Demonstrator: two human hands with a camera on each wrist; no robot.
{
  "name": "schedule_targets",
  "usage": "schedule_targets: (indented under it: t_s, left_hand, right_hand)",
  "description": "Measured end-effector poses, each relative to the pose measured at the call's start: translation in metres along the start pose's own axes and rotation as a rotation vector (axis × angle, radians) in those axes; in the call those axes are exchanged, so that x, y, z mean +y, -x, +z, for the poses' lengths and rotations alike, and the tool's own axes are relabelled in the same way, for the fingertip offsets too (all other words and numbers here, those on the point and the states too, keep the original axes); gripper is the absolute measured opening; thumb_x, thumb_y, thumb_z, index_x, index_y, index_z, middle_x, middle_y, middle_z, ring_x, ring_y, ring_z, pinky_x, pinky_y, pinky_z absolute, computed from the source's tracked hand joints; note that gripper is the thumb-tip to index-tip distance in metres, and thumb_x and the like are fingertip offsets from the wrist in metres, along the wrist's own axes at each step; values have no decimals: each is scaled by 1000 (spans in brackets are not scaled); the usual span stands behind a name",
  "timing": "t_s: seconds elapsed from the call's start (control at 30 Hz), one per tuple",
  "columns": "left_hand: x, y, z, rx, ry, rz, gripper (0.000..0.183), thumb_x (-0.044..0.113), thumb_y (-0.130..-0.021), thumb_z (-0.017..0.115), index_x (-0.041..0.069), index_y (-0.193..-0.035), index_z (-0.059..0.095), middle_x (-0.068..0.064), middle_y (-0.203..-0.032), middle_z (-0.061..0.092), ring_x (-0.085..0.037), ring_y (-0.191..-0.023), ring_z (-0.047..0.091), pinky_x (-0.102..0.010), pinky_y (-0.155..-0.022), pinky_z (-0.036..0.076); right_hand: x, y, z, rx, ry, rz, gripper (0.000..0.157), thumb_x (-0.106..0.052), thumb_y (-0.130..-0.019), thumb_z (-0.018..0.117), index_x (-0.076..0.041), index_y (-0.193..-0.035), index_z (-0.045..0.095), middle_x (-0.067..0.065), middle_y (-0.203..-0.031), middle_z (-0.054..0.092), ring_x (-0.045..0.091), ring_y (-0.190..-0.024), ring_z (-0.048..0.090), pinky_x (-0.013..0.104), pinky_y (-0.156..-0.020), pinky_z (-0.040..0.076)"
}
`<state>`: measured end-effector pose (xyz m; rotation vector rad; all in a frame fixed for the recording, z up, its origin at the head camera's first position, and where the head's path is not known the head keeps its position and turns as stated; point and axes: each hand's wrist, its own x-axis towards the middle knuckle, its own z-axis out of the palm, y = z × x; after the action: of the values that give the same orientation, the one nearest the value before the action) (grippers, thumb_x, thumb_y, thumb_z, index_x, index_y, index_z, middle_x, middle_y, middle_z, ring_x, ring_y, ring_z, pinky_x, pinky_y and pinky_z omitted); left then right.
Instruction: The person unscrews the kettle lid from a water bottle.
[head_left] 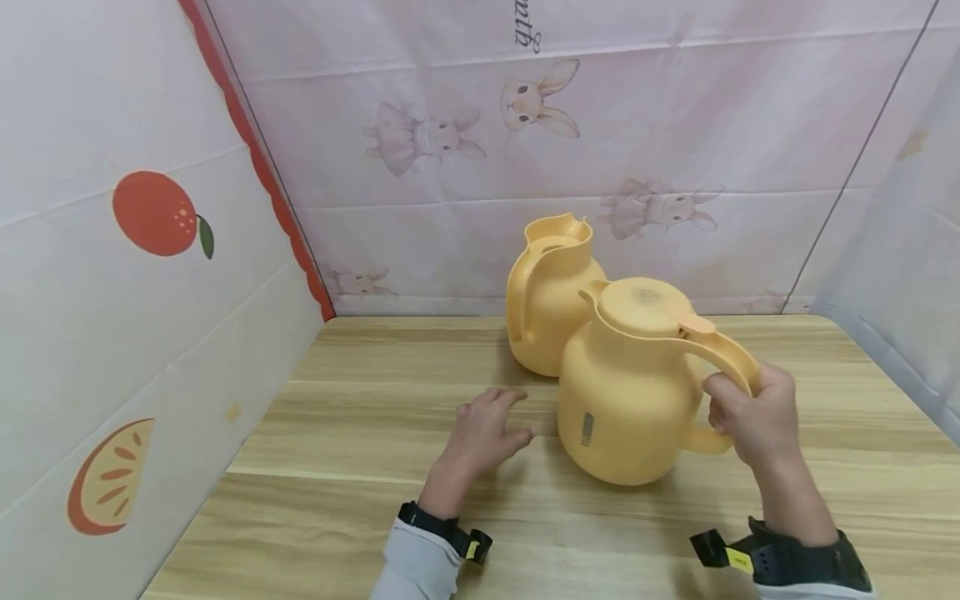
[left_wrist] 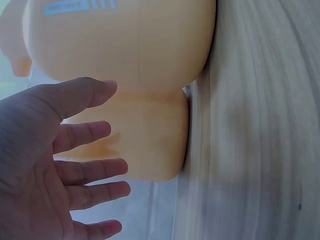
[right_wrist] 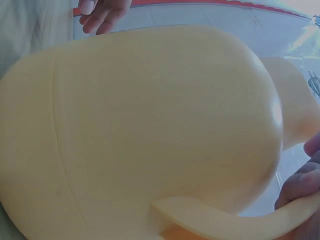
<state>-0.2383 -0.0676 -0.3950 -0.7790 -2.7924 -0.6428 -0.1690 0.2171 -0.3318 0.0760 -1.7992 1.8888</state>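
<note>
Two yellow jugs are on the wooden table in the head view. The nearer jug [head_left: 630,400] has a round lid [head_left: 645,307], a spout pointing left and a sticker low on its side. My right hand [head_left: 757,412] grips this jug's handle [head_left: 720,354], fingers curled round it; in the right wrist view the jug's body [right_wrist: 165,125] fills most of the picture. Left of it, my left hand [head_left: 483,429] hovers over the table with fingers spread, holding nothing. The farther jug [head_left: 558,308] stands behind, its handle toward the left front, partly hidden by the nearer one.
The wooden table [head_left: 337,467] reaches back to a pink wall cloth [head_left: 450,242] printed with rabbits. A white panel with fruit pictures [head_left: 247,350] rises along the left side, and a pale panel [head_left: 900,292] borders the right.
</note>
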Motion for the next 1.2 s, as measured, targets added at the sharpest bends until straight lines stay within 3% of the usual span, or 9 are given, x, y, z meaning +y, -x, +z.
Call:
schedule_targets:
  t_s: [0.5, 0.77, 1.2]
  left_hand:
    - [-16, 10, -5, 26, -2, -54, 48, 34, -78, 67, 13, -120, 57, -11, -115, 58, -25, -106, 50, -53, -80, 41]
    - [-24, 15, -7, 28, -7, -71, 49, 37, -78, 66, 11, -120, 57, -10, -114, 59, -24, -105, 50, -54, -81, 40]
    - [-25, 18, -14, 1, -4, -91, 49, 35, -79, 66, 11, -121, 56, -12, -115, 57, -26, -105, 50, -55, -82, 40]
  right_hand:
    - [1, 3, 21, -128, 8, -64, 24, 19, -72, 42, -1, -65, 54, -4, -39, 41, 11, -30, 35, 21, -27, 30]
    - [2, 4, 31, -139, -25, -39, 24, 19, -71, 41, 0, -63, 52, -3, -39, 41, 11, -29, 34, 21, -27, 29]
    - [6, 7, 32, -171, -56, -82, 27, 20, -72, 40, -3, -68, 54, -5, -41, 42, 10, -31, 35, 24, -27, 28]
